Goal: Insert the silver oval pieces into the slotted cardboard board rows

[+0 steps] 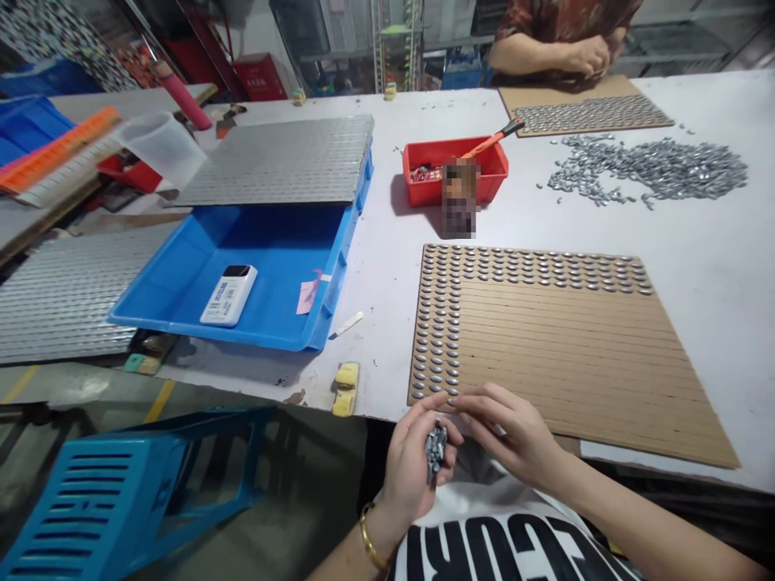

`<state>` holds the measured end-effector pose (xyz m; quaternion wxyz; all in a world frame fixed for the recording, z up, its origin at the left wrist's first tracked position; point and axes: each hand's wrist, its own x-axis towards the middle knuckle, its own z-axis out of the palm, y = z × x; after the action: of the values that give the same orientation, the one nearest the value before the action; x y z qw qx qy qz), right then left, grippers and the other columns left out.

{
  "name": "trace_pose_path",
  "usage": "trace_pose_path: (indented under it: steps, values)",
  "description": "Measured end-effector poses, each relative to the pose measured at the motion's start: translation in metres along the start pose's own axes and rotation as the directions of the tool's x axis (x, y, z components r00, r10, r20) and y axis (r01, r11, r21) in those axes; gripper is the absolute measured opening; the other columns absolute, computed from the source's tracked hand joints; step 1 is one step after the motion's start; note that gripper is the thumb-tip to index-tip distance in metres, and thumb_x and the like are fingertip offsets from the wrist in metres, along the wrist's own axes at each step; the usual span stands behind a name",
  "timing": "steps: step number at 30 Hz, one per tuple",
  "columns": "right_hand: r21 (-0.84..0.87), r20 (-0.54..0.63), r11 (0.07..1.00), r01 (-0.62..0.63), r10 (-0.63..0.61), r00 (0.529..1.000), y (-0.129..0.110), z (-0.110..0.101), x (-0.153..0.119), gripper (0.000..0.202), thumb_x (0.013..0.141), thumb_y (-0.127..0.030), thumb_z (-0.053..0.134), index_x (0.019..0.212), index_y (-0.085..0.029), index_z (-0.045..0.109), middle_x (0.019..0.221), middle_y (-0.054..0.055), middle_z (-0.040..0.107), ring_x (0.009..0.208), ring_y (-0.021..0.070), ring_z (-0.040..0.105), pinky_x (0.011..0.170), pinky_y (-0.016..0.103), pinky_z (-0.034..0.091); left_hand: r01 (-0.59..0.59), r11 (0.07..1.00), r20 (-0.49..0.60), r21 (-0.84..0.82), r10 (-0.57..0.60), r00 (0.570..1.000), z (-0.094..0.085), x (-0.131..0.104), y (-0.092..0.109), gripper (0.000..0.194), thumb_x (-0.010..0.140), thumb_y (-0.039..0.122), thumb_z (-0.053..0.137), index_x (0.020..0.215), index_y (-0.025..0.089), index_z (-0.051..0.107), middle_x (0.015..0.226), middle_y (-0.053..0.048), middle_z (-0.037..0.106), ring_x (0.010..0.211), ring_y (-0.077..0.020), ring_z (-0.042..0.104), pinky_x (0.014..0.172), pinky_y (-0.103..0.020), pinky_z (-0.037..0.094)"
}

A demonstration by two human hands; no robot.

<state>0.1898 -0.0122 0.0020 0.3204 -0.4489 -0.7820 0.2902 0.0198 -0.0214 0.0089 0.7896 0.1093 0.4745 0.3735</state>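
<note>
White table (696, 258): red bin (424, 194) behind cardboard (563, 347); left grip (407, 468) cups metal pieces (436, 450); right grip (512, 424) unclear.

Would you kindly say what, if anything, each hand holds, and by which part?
The left hand cups a heap of small silvery oval pieces in its palm; whether the right hand pinches any cannot be told.
</note>
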Motion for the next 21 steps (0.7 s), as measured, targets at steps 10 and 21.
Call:
trace_pose_path:
  steps: [10, 21]
  values:
    - [0.19, 0.1, 0.942, -0.278, 0.263, 0.96, -0.001, -0.04, 0.039, 0.019, 0.093, -0.023, 0.048, 0.086, -0.02, 0.065, 0.083, 0.004, 0.059, 0.071, 0.0137, 0.058, 0.061, 0.024, 0.049, 0.03, 0.979, -0.003, 0.201, -0.03, 1.0, 0.05, 0.027, 0.023, 0.055, 0.078, 0.048, 0.063, 0.126, 0.02, 0.057, 0.066, 0.0, 0.055, 0.042, -0.0069, 0.045, 0.034, -0.017, 0.018]
    - [-0.062, -0.158, 0.985, -0.163, 0.151, 0.976, 0.043, -0.057, 0.052, 0.018, 0.096, -0.021, 0.043, 0.091, -0.019, 0.061, 0.076, 0.005, 0.059, 0.069, 0.0153, 0.056, 0.063, 0.027, 0.048, 0.04, 0.986, 0.088, 0.164, -0.055, 0.995, 0.088, 0.07, 0.045, 0.038, 0.075, 0.053, 0.066, 0.081, 0.017, 0.055, 0.065, 0.003, 0.049, 0.05, -0.0058, 0.044, 0.035, -0.014, 0.02]
